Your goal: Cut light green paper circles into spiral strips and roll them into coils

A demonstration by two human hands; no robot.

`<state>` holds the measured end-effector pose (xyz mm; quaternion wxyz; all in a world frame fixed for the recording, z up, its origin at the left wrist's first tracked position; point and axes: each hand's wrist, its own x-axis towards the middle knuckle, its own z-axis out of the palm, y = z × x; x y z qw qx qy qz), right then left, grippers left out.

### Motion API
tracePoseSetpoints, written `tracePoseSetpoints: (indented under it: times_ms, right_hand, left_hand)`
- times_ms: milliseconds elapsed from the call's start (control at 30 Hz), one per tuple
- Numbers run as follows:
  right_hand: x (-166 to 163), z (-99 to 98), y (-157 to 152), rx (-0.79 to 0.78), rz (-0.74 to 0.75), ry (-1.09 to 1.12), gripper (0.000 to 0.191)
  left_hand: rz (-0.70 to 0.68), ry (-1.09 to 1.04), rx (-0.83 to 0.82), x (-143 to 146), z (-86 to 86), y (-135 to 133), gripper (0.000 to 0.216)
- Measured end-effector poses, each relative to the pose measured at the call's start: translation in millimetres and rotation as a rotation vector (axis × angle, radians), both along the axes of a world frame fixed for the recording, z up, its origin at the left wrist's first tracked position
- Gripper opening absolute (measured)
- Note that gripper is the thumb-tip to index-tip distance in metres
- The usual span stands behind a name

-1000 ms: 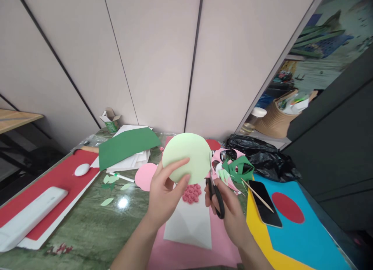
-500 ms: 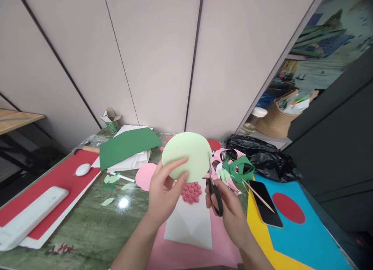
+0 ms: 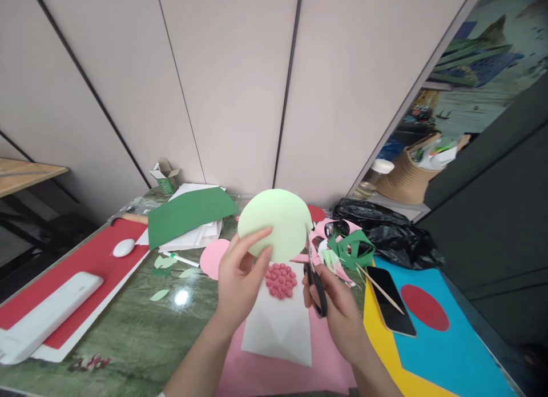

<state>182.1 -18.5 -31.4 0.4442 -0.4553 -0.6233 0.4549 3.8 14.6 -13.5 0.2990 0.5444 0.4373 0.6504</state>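
My left hand (image 3: 240, 283) pinches the lower left edge of a pale green paper disc (image 3: 276, 223) and holds it up over the table. My right hand (image 3: 336, 305) grips black-handled scissors (image 3: 314, 274), whose blades point up at the disc's right edge. Below the disc, a cluster of small pink paper rosettes (image 3: 280, 280) lies on a white folded sheet (image 3: 278, 328), which rests on pink paper (image 3: 274, 377).
Dark green card (image 3: 188, 214) on white sheets, a pink disc (image 3: 212, 257), pale green leaf cut-outs (image 3: 160, 265), green and pink scraps (image 3: 349, 248), a phone (image 3: 389, 300) with a wooden stick (image 3: 377, 288), blue card with a red oval (image 3: 423, 305), black bag (image 3: 385, 228), white mouse (image 3: 124, 247), white keyboard (image 3: 47, 314).
The green disc has risen slightly and turned a little in my left hand. The scissors stay at its right edge. The rosettes show more fully below it.
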Motion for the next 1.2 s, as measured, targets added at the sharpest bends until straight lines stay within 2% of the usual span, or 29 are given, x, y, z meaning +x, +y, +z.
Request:
tracePoseSetpoints:
  times_ms: [333, 633, 1033, 1200]
  right_hand:
    - [-2.9, 4.8, -0.1, -0.002, -0.003, -0.006, 0.027]
    - [-0.7, -2.5, 2.4, 0.025, -0.017, 0.034, 0.026]
    - [-2.4, -2.6, 1.4, 0.055, -0.057, -0.045, 0.026]
    - [-3.0, -2.0, 1.4, 0.058, -0.041, -0.022, 0.026]
  left_hand:
    - [-0.043, -0.043, -0.002, 3.1, 3.3, 0.5, 0.037]
    - [-0.153, -0.068, -0.032, 3.3, 5.6, -0.3, 0.037]
    - [-0.18, -0.091, -0.042, 4.1, 7.6, -1.8, 0.037]
    - [-0.145, -0.043, -0.036, 3.3, 7.9, -1.2, 0.036]
